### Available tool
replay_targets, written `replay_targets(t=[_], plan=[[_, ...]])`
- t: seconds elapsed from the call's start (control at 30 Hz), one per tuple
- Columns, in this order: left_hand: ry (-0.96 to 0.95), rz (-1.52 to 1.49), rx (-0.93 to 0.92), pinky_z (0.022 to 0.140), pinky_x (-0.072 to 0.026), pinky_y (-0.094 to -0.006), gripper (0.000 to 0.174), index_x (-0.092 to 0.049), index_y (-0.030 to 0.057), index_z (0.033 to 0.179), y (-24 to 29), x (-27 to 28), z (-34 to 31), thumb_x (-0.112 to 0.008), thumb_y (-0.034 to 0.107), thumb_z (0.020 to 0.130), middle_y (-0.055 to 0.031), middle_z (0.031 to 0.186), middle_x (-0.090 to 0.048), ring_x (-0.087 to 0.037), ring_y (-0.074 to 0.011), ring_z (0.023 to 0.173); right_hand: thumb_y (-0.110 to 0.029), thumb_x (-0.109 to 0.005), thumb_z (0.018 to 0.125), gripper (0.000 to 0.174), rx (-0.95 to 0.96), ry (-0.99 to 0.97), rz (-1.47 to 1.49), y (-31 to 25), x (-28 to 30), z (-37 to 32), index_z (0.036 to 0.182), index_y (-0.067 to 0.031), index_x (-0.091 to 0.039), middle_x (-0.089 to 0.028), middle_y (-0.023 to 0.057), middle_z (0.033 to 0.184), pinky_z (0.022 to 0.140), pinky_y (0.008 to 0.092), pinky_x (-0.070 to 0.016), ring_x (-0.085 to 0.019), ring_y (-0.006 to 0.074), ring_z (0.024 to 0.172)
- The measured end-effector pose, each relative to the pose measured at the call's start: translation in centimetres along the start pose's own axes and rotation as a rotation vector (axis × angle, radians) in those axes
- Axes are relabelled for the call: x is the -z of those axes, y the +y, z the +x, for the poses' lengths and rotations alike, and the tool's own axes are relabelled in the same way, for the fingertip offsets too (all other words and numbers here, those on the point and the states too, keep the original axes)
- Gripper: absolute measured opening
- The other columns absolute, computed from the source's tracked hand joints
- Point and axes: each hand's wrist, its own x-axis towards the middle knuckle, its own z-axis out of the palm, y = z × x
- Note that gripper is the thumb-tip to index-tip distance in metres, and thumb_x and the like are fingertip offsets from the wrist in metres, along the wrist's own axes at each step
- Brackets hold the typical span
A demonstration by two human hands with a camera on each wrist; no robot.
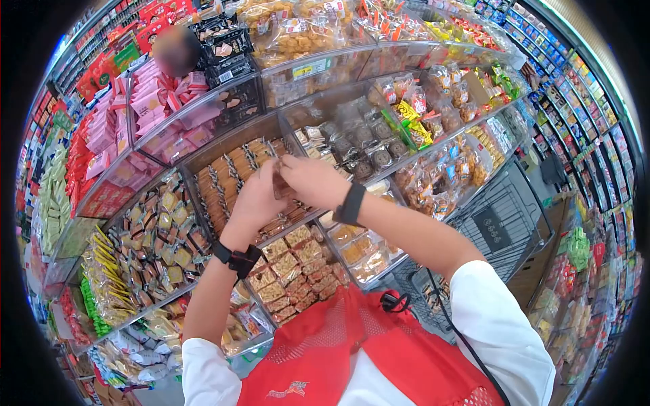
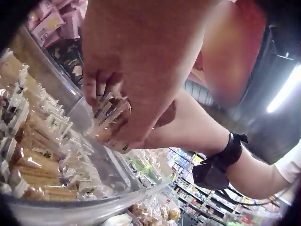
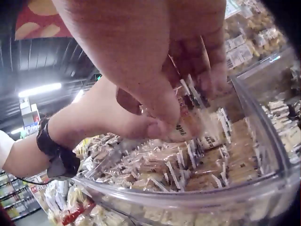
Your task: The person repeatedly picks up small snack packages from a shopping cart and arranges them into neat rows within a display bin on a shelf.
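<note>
My two hands meet above a bin of brown snack sticks in clear wrappers (image 1: pixel 223 177). Between them is a small group of these wrapped snacks (image 2: pixel 113 114), brown with crimped clear ends. The left hand (image 1: pixel 256 203) grips the group from the left, fingers curled round it in the left wrist view. The right hand (image 1: pixel 315 181) holds it from the other side, its thumb and fingers bent about the wrappers (image 3: pixel 188 106) in the right wrist view. Parts of the held snacks are hidden behind the fingers. Each wrist wears a black strap.
Clear dividers (image 1: pixel 196 193) edge the bins. Square nut bars (image 1: pixel 298 267) lie nearer me, mixed wrapped sweets (image 1: pixel 159 237) to the left, and dark round packaged snacks (image 1: pixel 365 142) to the right. Pink packets (image 1: pixel 152 95) stand higher at back left. A shopping cart (image 1: pixel 497 220) stands at right.
</note>
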Motion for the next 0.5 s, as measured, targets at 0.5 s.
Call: replay_targets(t=[0.5], plan=[[-0.253, 0.568, 0.087, 0.124, -0.0293, -0.0518, 0.09, -0.038, 0.0034, 0.158, -5.4, 1.1, -3.7, -0.069, 0.057, 0.091, -0.0133, 0.166, -0.037, -0.034, -0.0308, 0.154, -0.018, -0.079, 0.075, 0.036, 0.025, -0.317, 0.02, 4.0, -6.0, 6.0, 0.107, -0.0029, -0.072, -0.068, 0.016, 0.122, 0.083, 0.0489, -0.0588, -0.071, 0.0369, 0.101]])
